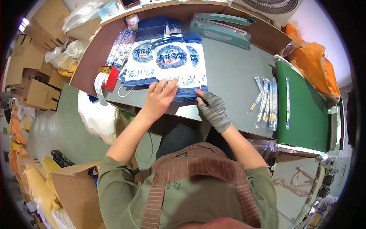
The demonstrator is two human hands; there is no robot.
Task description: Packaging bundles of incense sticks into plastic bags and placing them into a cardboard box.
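Blue-and-white pouch, lower edge at both hands.

Overlapping pouches lie left of centre on the worktop, stretching from its far side to its near edge. The left fingers are on their near end, the right fingers at that end's right. Left of the pouches lies a packet bundle, with a container behind it and a tape dispenser before it, by the left edge. Along the far edge, to their right, stands a sealer. Loose packets lie near the right edge; past them, a single packet lies on a belt.
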